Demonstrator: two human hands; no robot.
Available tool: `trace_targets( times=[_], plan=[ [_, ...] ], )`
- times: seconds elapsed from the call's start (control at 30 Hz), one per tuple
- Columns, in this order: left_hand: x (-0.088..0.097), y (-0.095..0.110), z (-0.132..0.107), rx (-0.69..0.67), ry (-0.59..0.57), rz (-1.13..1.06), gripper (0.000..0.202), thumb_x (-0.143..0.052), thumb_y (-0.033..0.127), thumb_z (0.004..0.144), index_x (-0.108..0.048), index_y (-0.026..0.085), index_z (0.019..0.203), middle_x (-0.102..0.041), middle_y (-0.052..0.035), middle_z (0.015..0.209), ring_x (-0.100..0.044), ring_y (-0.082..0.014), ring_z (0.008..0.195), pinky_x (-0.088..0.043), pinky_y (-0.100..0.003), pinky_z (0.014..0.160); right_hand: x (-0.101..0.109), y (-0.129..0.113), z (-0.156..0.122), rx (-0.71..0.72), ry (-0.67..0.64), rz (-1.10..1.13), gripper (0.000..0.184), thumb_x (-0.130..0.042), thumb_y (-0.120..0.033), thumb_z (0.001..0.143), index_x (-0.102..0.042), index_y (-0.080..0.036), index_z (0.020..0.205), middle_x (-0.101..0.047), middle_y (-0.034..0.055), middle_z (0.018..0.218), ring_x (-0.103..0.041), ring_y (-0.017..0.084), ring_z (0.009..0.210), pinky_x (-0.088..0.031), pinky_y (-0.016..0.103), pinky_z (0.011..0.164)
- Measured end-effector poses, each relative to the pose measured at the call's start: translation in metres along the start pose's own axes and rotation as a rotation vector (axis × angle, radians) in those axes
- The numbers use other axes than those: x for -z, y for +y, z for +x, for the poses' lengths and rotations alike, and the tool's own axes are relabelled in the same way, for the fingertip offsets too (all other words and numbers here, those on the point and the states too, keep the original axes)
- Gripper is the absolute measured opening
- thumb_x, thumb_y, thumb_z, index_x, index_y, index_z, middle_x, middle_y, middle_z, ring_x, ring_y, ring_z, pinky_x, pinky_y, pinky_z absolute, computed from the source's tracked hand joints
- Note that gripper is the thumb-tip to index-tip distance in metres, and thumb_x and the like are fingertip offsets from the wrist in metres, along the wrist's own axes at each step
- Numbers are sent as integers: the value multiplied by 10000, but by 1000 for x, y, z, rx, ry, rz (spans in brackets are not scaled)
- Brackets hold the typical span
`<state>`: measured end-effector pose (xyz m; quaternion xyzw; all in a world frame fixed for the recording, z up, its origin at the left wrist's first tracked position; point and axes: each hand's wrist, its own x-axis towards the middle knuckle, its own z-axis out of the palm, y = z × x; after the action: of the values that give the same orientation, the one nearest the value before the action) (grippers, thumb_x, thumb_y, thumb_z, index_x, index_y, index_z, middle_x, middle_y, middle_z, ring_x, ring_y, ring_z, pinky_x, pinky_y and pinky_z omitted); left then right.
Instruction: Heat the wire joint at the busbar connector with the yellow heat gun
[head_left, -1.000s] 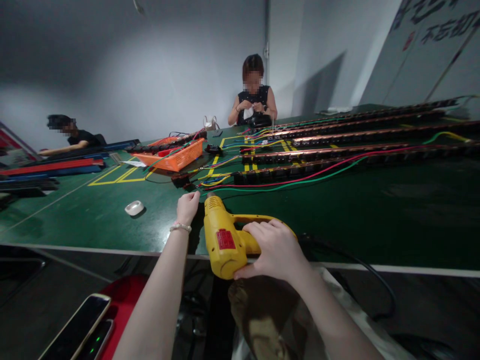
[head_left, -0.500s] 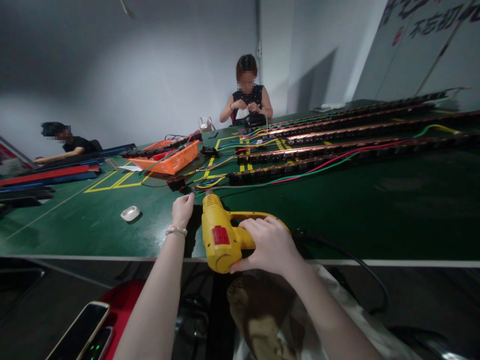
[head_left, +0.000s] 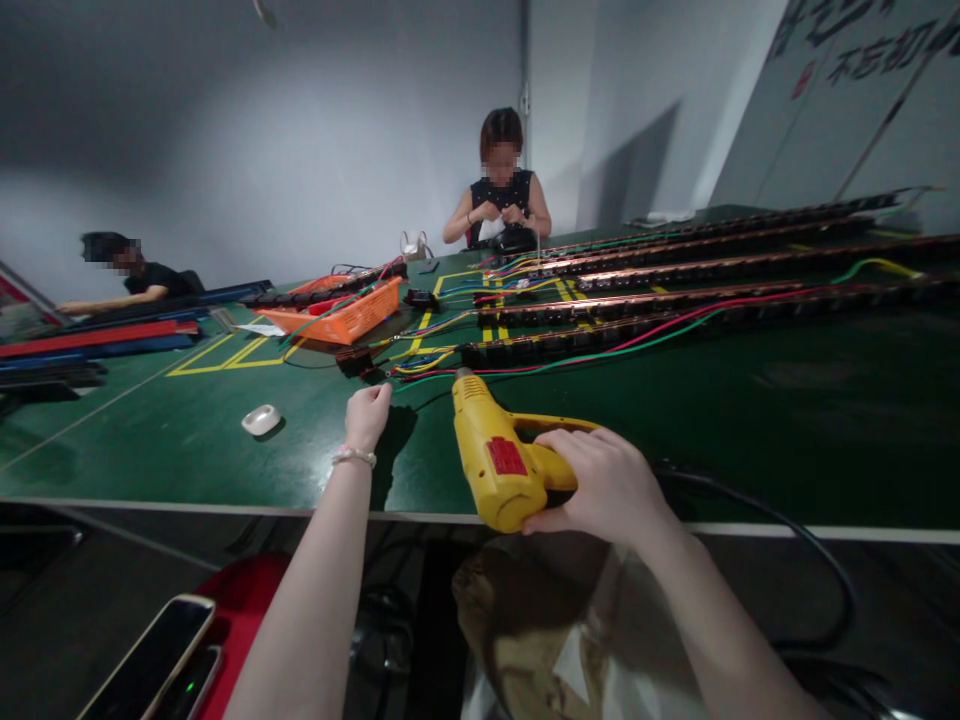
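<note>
Heat gun (head_left: 495,465) yellow glossy plastic, metal nozzle, tabletop (head_left: 750,420) smooth green semi-gloss, basket (head_left: 352,315) upper left orange plastic mesh.

The heat gun (head_left: 495,465) lies on the near edge of the table (head_left: 750,420), with the right hand (head_left: 604,485) around its handle on its right. The left hand (head_left: 367,415) rests on the table left of the gun's nozzle. Long wired strips (head_left: 675,310) lie behind both, with a basket (head_left: 352,318) further left. Two phones (head_left: 150,660) lie below the table edge, at the left.
</note>
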<state>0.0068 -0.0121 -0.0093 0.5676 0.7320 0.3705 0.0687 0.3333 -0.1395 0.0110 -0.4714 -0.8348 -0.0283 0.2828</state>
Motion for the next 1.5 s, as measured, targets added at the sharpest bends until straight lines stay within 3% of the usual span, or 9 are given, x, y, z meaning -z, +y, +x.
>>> trace_targets(
  times=[0.2, 0.37, 0.47, 0.57, 0.77, 0.93, 1.07, 1.3, 1.5],
  plan=[
    [1, 2, 0, 18, -21, 11, 411, -362, 472, 771, -536, 177, 543, -479, -10, 491, -445, -143, 534, -282, -253, 524, 15, 15, -12, -56, 16, -94, 680, -693, -700, 528, -589, -201, 979, -694, 29, 917, -639, 228, 813, -391, 341, 751],
    [1, 4, -2, 25, -22, 21, 415, -357, 472, 778, -515, 183, 526, -473, -8, 481, -452, -146, 540, -287, -254, 537, 21, 17, -16, -94, 15, -135, 600, -673, -639, 608, -576, -203, 1009, -691, 36, 924, -638, 232, 822, -391, 352, 756],
    [1, 5, -3, 27, -21, 22, 412, -360, 473, 778, -504, 185, 520, -475, -10, 489, -453, -147, 549, -289, -255, 544, 23, 18, -16, -95, -19, -126, 602, -659, -633, 630, -572, -205, 1045, -684, 46, 968, -628, 240, 851, -396, 364, 773],
    [2, 8, -4, 34, -22, 28, 411, -366, 477, 778, -514, 185, 529, -480, -13, 505, -458, -152, 569, -286, -253, 549, 24, 17, -15, -67, -20, -128, 726, -642, -651, 637, -524, -193, 1188, -650, 85, 1093, -598, 266, 943, -401, 393, 816],
    [3, 11, -4, 29, 0, 65, 415, -352, 471, 793, -498, 186, 529, -469, -13, 536, -432, -144, 566, -266, -255, 539, 21, -6, -8, -15, -19, -100, 785, -647, -536, 670, -419, -151, 1315, -599, 117, 1161, -533, 288, 1070, -356, 437, 961],
    [1, 9, -2, 62, 0, 29, 446, -330, 508, 811, -479, 189, 537, -476, -16, 518, -428, -140, 541, -257, -257, 531, 15, -22, 8, -129, -113, -70, 1010, -572, -740, 631, -281, -184, 1423, -632, 119, 1077, -610, 313, 920, -445, 415, 750],
    [2, 10, -1, 80, 9, 47, 447, -327, 510, 821, -494, 191, 554, -501, -26, 540, -446, -148, 559, -251, -262, 534, 10, -31, 18, -126, -173, -38, 1075, -599, -753, 594, -265, -170, 1433, -647, 119, 992, -629, 307, 856, -446, 391, 711],
    [4, 13, -4, 82, 10, 69, 439, -330, 504, 824, -518, 194, 577, -531, -37, 566, -473, -161, 589, -249, -263, 539, -4, -63, 23, 39, -217, 43, 1186, -581, -818, 532, -282, -100, 1428, -626, 137, 989, -594, 297, 880, -449, 416, 779],
    [3, 10, -4, 24, -6, 94, 450, -328, 503, 814, -531, 182, 572, -520, -33, 584, -453, -151, 609, -260, -248, 544, -24, -92, 34, 173, -200, 62, 1138, -427, -863, 606, -308, -78, 1422, -616, 128, 940, -576, 269, 806, -439, 408, 760]
  ],
)
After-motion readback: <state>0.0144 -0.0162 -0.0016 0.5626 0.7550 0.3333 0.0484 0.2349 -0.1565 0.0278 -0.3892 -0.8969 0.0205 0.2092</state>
